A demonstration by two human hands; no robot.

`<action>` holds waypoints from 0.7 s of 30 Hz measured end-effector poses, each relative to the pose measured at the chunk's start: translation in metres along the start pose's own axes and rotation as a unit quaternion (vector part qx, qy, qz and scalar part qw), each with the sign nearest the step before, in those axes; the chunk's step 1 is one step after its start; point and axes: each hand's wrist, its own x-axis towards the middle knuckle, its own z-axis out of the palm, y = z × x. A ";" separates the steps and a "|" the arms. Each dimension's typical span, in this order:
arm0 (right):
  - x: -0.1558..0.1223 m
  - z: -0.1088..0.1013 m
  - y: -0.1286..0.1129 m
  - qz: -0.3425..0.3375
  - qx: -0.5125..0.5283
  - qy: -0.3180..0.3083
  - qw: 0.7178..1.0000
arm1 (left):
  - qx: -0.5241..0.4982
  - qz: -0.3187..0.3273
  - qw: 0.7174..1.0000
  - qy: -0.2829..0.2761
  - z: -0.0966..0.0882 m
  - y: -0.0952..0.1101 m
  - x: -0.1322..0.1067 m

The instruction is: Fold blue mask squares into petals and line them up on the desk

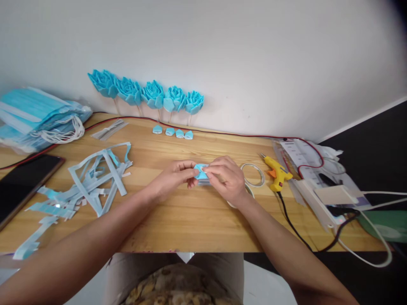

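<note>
Between my two hands, over the middle of the table, is a small folded blue piece of mask fabric point(199, 171). My left hand point(178, 174) pinches its left side between thumb and fingers. From the right, the fingertips of my right hand point(226, 176) close on its other edge. Several similar folded blue petals point(170, 131) lie in a row farther back. Behind them, blue fabric roses point(153, 95) on thin sticks lean against the wall. Beneath my right hand, a roll of tape point(232, 205) is partly hidden.
A yellow glue gun point(276, 173) and a tape ring point(253, 175) lie to the right, near a white power strip point(318, 205) with cords. Cut mask strips point(104, 182), a phone point(27, 182), thin ties point(110, 129) and a bag of masks point(38, 116) occupy the left.
</note>
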 end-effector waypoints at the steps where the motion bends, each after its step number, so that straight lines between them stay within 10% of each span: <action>1: 0.000 0.000 0.000 0.001 -0.001 0.002 1.000 | -0.012 0.000 1.000 -0.002 0.000 0.000 0.000; 21: 0.002 -0.008 -0.005 0.055 -0.011 -0.058 0.997 | 0.096 0.018 0.993 0.065 -0.001 0.005 0.003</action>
